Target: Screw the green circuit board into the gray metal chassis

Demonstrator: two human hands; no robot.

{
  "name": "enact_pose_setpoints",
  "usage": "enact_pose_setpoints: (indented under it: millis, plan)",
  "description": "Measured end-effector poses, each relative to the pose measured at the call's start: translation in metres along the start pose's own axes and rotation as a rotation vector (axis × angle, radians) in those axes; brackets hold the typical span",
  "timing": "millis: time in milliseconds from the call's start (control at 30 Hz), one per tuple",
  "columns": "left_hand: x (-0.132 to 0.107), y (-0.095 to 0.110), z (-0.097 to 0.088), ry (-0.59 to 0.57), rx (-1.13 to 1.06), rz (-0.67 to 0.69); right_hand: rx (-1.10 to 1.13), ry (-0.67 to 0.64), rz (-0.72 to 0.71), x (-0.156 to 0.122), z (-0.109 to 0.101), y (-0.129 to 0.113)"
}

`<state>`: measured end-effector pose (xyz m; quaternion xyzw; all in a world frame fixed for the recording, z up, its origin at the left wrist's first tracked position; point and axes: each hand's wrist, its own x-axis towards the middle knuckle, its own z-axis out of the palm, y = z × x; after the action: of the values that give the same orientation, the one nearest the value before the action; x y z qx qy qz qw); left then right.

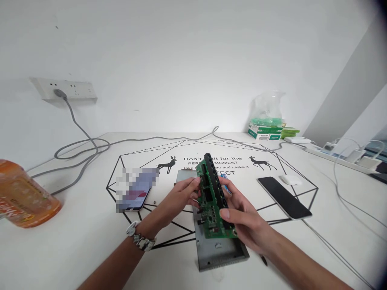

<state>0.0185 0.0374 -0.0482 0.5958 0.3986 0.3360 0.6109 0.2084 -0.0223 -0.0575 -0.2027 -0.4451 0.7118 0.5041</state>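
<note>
A green circuit board [213, 219] with a row of black ports along one long edge is held tilted between both hands. My left hand [186, 192], with a watch on its wrist, grips the board's left edge, thumb on top. My right hand [243, 215] holds its right side, the thumb pressed over the port row. Under the board lies a shallow grey metal casing [219, 255], partly covered by it. Something small and blue [224, 181] shows behind the right fingers; I cannot make out what it is.
Left stand an orange bottle [27, 195] and a phone [143, 193], partly pixelated. A black-screened phone [284, 197] and a white earphone case [290, 179] lie right. Green-white boxes [264, 131], a power strip [341, 157] and a grey cable [151, 138] sit farther back.
</note>
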Motion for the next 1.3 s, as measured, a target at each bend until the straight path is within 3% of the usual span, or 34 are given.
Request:
enact_pose_setpoints:
  millis: [133,267,400,600,700,800,967,1067,1167,1300]
  plan:
    - [-0.005,0.005,-0.012,-0.014,0.048,-0.022,-0.097,0.019,0.099,0.005,-0.014,-0.005]
    - [-0.014,0.017,-0.022,-0.039,0.042,0.008,-0.345,0.082,0.115,0.009,-0.022,-0.008]
    - [-0.021,0.024,-0.017,-0.086,-0.048,0.062,-0.478,0.093,0.096,0.009,-0.02,-0.004]
    - [-0.025,0.022,-0.005,-0.276,-0.163,0.212,-0.391,0.096,0.222,0.003,-0.013,0.0]
    - [-0.023,0.022,-0.004,-0.204,-0.181,0.251,-0.336,0.085,0.275,0.003,-0.011,-0.001]
    - [-0.022,0.025,-0.005,-0.076,-0.117,0.192,-0.368,0.099,0.239,0.007,-0.015,0.0]
    - [-0.018,0.024,-0.011,0.024,0.048,0.069,-0.617,0.329,0.098,0.011,-0.026,0.004]
    - [-0.013,0.017,-0.017,0.099,0.107,0.045,-0.692,0.388,0.012,0.008,-0.022,0.003]
    - [-0.007,0.008,-0.016,0.092,0.084,0.031,-0.712,0.343,-0.081,0.002,-0.011,-0.001]
    - [-0.001,-0.003,-0.001,0.071,-0.085,0.115,-0.808,0.147,-0.143,-0.007,0.001,0.001]
